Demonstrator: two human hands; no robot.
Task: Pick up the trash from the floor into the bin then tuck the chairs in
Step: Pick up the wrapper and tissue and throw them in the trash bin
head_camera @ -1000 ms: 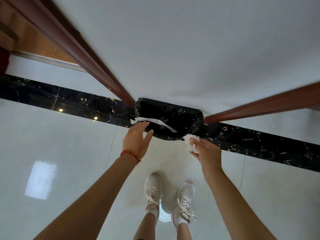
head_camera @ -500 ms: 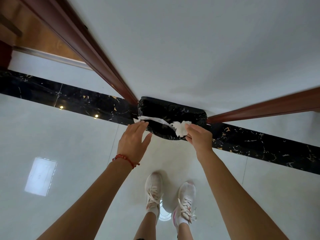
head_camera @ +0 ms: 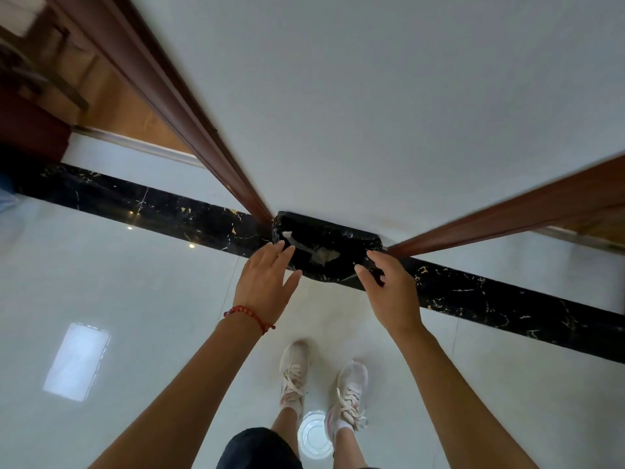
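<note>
A bin lined with a black bag (head_camera: 351, 240) stands on the floor against the white wall. White crumpled tissue (head_camera: 323, 256) and a white strip (head_camera: 287, 235) lie inside it. My left hand (head_camera: 265, 282), with a red bead bracelet on the wrist, hovers open at the bin's left rim with its fingertips at the bag. My right hand (head_camera: 389, 289) is open at the bin's right rim, its fingers relaxed and holding nothing. No chairs are in view.
Brown wooden door frames (head_camera: 189, 110) run up either side of the wall. A black marble strip (head_camera: 507, 299) crosses the glossy white floor. My feet in white sneakers (head_camera: 294, 374) stand just behind the bin. Wooden furniture legs (head_camera: 50, 62) show at top left.
My right hand carried the white tissue over the bin and let it go; the tissue now lies inside. The right hand has drawn back to the right rim, empty.
</note>
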